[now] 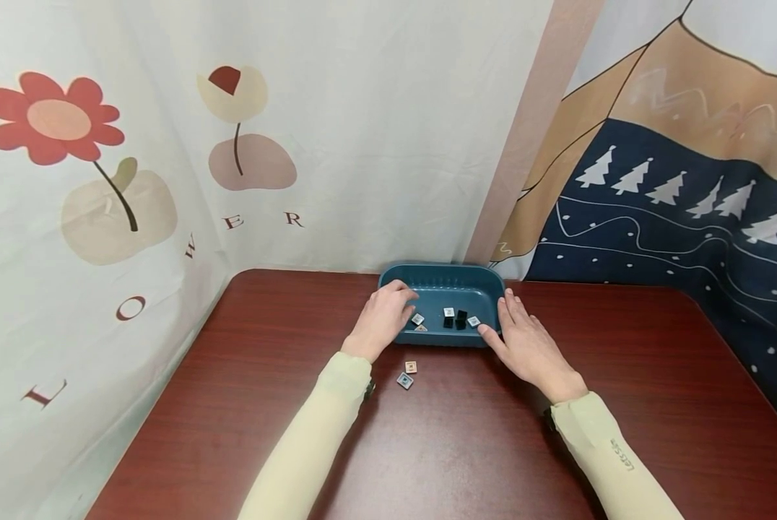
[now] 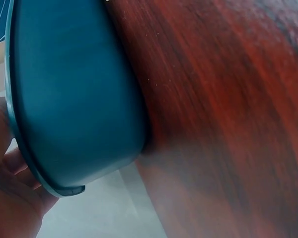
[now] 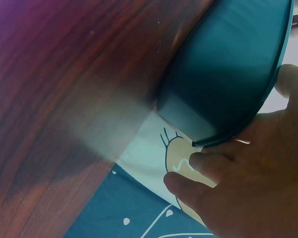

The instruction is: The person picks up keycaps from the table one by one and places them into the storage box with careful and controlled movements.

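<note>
A teal plastic basin (image 1: 453,269) stands at the table's back edge. My left hand (image 1: 383,310) reaches over its left rim, with bent fingers inside; nothing shows between them, and part of the fingers is hidden. At the right end my right hand (image 1: 528,343) rests against the basin, fingers straight along the outer wall and thumb over the front right corner. Several small cubes lie inside, among them a white cube (image 1: 417,318), a black cube (image 1: 461,319) and another white cube (image 1: 474,321). In front of the basin are a tan cube (image 1: 411,367) and a grey cube (image 1: 404,380).
The basin stands on a dark red wooden table (image 1: 284,404). Behind it hangs a white curtain (image 1: 375,144) with printed flowers and letters. A dark blue cloth (image 1: 655,238) with printed trees hangs at the right.
</note>
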Motion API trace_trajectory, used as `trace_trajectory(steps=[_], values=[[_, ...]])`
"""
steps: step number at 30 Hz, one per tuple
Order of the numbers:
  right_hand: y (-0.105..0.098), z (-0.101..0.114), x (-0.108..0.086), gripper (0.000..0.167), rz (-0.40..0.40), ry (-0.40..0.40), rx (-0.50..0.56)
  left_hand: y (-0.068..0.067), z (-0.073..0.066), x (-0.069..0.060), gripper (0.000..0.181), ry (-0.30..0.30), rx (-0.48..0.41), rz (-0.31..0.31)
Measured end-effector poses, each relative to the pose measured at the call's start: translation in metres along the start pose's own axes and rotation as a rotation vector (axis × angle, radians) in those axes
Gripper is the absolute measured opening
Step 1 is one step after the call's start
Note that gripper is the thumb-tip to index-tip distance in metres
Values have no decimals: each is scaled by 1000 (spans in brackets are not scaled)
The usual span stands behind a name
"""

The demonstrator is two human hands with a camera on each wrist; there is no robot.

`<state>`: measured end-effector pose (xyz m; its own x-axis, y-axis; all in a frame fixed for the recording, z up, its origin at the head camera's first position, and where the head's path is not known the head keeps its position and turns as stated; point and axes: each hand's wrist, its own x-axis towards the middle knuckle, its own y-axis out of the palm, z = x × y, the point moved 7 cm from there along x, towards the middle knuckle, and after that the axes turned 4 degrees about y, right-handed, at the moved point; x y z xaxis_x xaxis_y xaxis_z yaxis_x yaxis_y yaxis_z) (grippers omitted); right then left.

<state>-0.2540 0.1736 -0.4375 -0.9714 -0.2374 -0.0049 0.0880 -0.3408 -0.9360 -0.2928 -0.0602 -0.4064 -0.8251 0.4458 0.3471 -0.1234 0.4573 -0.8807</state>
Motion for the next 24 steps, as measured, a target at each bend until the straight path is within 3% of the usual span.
trace_trajectory(steps=[11, 24], values=[[-1, 1, -1, 88, -4, -2, 9, -12, -10, -7, 20, 43, 5, -84], [-1, 2, -1, 87, -12, -5, 5, -25, -36, -20, 32, 179, 68, -131]])
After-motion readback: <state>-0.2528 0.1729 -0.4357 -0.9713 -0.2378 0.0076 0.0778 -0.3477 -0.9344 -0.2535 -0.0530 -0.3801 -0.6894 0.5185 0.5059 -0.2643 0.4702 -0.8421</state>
